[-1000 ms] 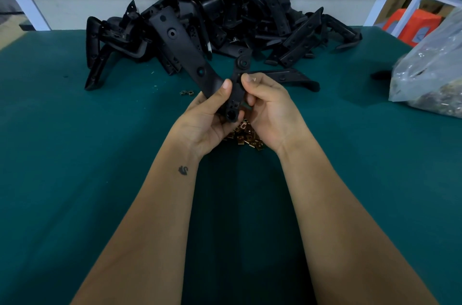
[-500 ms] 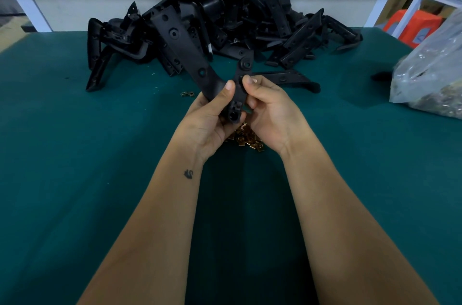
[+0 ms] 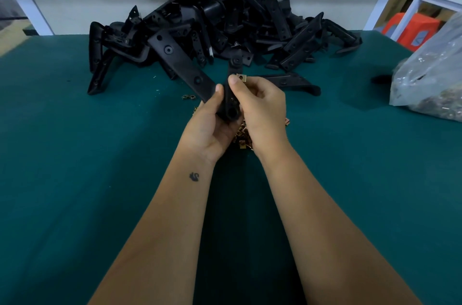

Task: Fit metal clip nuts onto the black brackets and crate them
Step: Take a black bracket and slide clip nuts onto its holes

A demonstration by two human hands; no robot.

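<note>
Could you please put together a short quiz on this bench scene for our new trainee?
1. Which hand holds the black bracket that is being worked on?
2. True or false: the clip nut pinched at the right hand's fingertips is already pushed fully onto the bracket.
3. Where does the heap of loose clip nuts lie? A) under the hands, B) on the bracket pile, C) on the far left of the green table.

Key:
1. The left hand.
2. False: the right hand holds it beside the bracket's upright arm.
3. A.
</note>
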